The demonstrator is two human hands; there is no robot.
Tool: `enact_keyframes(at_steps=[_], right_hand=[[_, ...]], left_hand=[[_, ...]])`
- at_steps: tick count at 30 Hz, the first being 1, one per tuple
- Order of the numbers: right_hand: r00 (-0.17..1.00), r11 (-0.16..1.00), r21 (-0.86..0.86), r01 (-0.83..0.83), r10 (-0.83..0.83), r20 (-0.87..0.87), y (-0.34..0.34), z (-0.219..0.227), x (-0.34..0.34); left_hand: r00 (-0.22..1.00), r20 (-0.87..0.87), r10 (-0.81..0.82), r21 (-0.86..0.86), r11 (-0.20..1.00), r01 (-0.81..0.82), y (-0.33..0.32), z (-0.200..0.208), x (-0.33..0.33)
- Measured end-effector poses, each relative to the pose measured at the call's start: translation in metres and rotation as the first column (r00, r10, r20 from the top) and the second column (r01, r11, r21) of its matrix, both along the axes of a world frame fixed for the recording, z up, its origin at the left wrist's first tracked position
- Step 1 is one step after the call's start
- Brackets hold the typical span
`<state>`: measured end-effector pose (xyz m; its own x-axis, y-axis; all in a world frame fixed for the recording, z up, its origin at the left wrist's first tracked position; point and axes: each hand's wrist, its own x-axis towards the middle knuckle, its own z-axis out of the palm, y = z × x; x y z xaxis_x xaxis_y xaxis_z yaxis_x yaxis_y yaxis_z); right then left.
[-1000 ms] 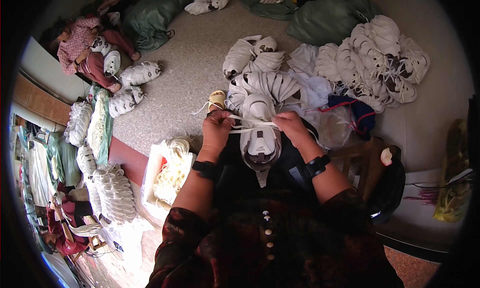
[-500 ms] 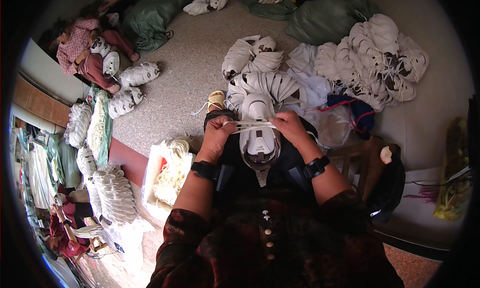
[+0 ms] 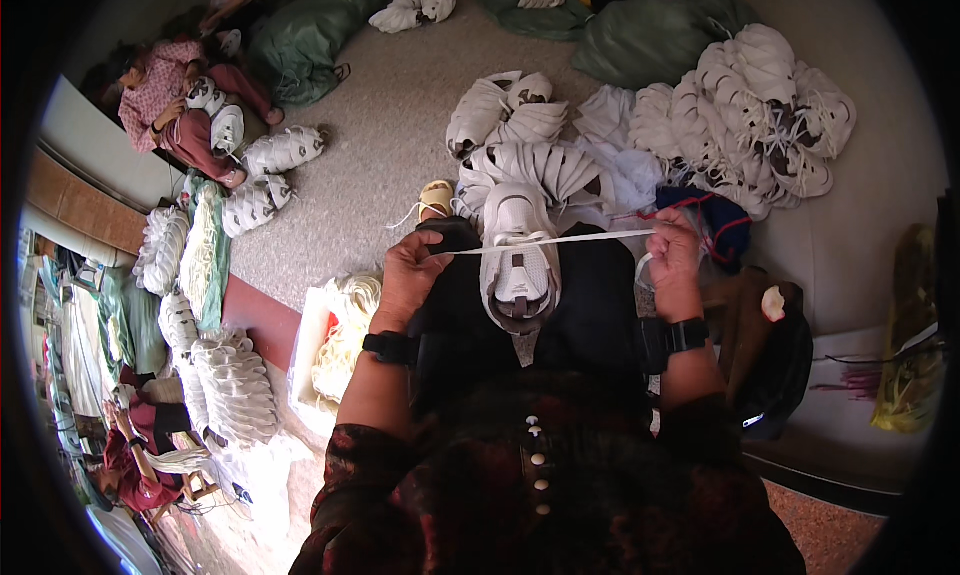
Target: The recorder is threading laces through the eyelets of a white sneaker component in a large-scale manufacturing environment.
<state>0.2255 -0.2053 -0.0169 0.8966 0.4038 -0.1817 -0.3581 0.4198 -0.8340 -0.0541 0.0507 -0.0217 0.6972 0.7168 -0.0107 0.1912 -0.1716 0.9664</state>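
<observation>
A white and grey sneaker (image 3: 505,213) rests between my thighs, its dark-lined collar facing me. A flat white shoelace (image 3: 600,237) stretches across it, pulled taut between my hands. My left hand (image 3: 408,275) pinches the lace on the left of the shoe. On the right, my right hand (image 3: 675,247) is closed around the lace, held farther from the shoe. Part of the lace lies across the tongue area; whether it passes through the eyelets is too small to tell.
Beside my left leg stands a white box (image 3: 305,360) of cream laces. Stacked white uppers (image 3: 530,170) lie ahead, with a larger heap (image 3: 740,115) at the right. Green sacks (image 3: 650,45) sit at the back. A seated co-worker (image 3: 165,95) handles shoes at far left.
My hands have moved apart from close over the sneaker, the right one farther out to the right. The lace between them is now stretched into one straight line.
</observation>
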Motion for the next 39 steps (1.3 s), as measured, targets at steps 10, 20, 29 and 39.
enact_keyframes(at_steps=[10,20,29,39], right_hand=[[0.871,0.902,-0.180,-0.393,0.428,0.240,-0.048,0.114,0.014],[0.466,0.644,-0.074,-0.761,0.622,0.629,0.015,0.323,-0.072],[0.368,0.746,-0.152,-0.648,0.482,0.795,0.032,0.392,-0.087],[0.292,0.808,-0.266,-0.526,0.465,0.836,0.039,0.413,-0.107]], left_hand=[[0.960,-0.254,-0.114,0.202,0.965,0.168,0.016,0.067,-0.065],[0.544,0.660,-0.518,-0.019,0.713,0.701,-0.052,0.302,0.020],[0.525,0.550,-0.649,0.331,0.747,0.577,-0.080,0.392,0.041],[0.649,0.502,-0.571,0.524,0.798,0.297,-0.092,0.412,0.043]])
